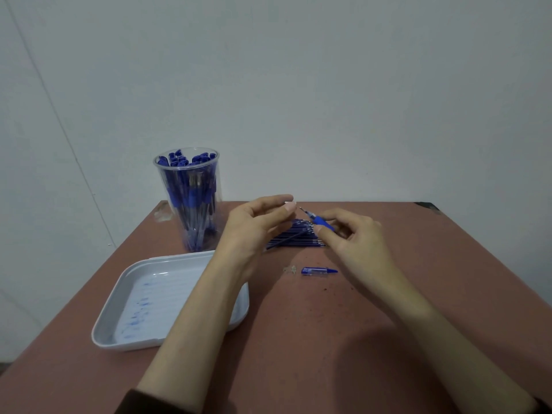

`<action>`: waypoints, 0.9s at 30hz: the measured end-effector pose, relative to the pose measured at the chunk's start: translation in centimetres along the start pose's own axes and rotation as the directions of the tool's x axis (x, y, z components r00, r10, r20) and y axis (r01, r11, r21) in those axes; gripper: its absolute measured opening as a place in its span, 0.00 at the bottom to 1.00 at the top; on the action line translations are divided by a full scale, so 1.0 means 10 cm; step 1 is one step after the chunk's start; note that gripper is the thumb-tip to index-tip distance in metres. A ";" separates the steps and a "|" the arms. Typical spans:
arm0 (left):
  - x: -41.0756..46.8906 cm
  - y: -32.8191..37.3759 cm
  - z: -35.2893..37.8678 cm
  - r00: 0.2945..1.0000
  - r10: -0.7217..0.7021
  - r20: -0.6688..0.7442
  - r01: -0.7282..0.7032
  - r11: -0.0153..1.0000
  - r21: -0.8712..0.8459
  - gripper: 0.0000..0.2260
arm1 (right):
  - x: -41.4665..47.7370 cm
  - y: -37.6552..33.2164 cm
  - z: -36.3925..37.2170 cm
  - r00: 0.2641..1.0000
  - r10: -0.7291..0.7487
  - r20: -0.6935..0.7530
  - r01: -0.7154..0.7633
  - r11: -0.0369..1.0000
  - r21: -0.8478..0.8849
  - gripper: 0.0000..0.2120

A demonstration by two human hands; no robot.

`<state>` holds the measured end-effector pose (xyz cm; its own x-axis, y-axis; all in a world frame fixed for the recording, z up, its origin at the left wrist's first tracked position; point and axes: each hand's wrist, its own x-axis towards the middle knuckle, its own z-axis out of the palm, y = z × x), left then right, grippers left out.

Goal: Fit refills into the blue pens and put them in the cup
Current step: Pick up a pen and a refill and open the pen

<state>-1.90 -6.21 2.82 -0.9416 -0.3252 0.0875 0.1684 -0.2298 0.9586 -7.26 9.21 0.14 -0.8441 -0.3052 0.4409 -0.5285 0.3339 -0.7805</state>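
Grip matters most here: the right hand [355, 237] pinches the blue pen [324, 223] by its rubber sleeve. The pen's point aims up and left toward the left hand [254, 228], just above the pile of refills [298, 239] on the table [298, 324]. The left hand's thumb and forefinger curl close together right by the point; I cannot tell whether they pinch anything. The refill seems to be in, so I judge the job now is seating and closing. Hold the barrel steady and push straight along its axis, since the thin point may bend. 1 cap [319, 271] lies near, ready to go on. Then the pen goes cap-up into the crowded cup [191, 204] behind the tray [125, 282].
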 end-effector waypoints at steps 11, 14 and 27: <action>0.00 -0.05 0.02 0.997 -0.017 0.069 0.014 0.999 0.036 0.07 | -0.02 -0.03 -0.03 0.997 -0.070 -0.021 0.068 0.994 -0.090 0.07; 0.01 -0.06 0.02 0.998 0.021 0.060 -0.024 0.999 0.040 0.13 | -0.03 -0.06 -0.03 0.998 -0.059 -0.020 0.058 0.997 -0.050 0.07; -0.03 -0.12 0.14 0.970 0.086 0.228 -0.077 0.996 -0.046 0.17 | -0.03 -0.26 0.04 0.943 0.186 0.276 -0.325 0.693 0.644 0.10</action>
<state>-2.27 -4.53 2.07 -0.9653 -0.1257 0.2291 0.2540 -0.2459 0.9354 -5.65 8.08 1.83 -0.8692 -0.4715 0.1488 -0.0337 -0.2436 -0.9693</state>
